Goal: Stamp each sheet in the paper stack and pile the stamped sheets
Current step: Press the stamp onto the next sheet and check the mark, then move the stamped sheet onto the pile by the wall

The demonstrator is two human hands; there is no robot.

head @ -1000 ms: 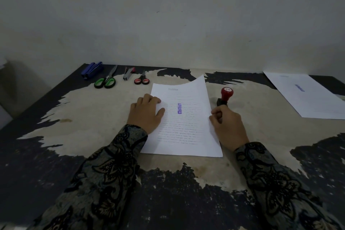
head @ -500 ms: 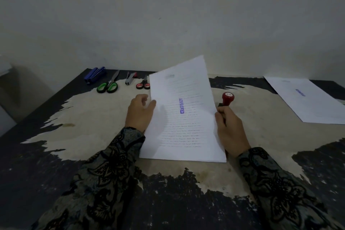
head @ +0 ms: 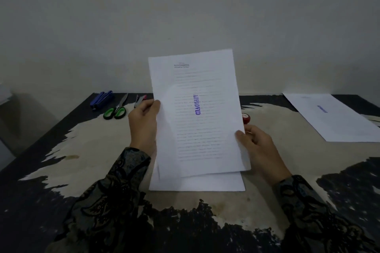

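A white printed sheet with a purple "APPROVED" stamp mark stands lifted and nearly upright above the paper stack on the table. My left hand grips the sheet's left edge. At the lower right edge, the thumb of my right hand pinches the sheet. The red-topped stamp pokes up just behind my right fingers; I cannot tell whether they still hold it. A pile of stamped sheets lies flat at the far right of the table.
Along the table's back left lie a blue stapler, green-handled scissors and a small tool partly behind my left hand. The worn dark table ends at a pale wall.
The stamped sheet went from lying flat on the stack to lifted upright. My left hand moved from pressing it down to gripping its edge, and my right thumb came onto its right edge.
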